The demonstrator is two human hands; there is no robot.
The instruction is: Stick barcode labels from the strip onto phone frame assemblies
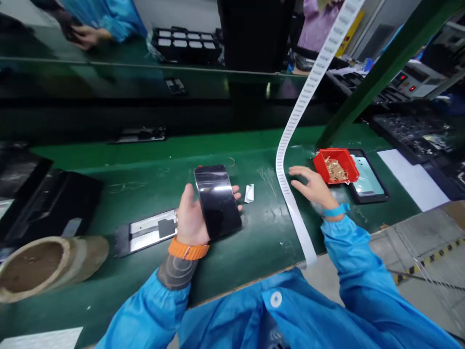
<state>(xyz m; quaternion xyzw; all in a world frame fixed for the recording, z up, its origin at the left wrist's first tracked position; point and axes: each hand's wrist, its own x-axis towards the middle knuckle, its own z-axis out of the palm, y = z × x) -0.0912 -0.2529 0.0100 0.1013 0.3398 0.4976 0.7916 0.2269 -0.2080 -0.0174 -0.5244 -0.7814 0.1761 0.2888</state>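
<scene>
My left hand [191, 215] grips a black smartphone [217, 199] screen up, just above the green bench. My right hand [310, 186] hovers with its fingers spread and nothing in them, right beside a long white strip of labels [290, 131] that hangs from above and trails over the bench edge. Close to the right of that hand sits a small red bin [336, 165] with tan scraps. A small white tab [249, 193] lies on the mat between my hands.
A metal fixture plate [147, 232] lies left of my left hand, a tan roll [43, 264] further left. A phone in a black tray [368, 182] sits behind the red bin. Another worker's hand [85, 36] shows across the belt, and a tray of parts [185, 43].
</scene>
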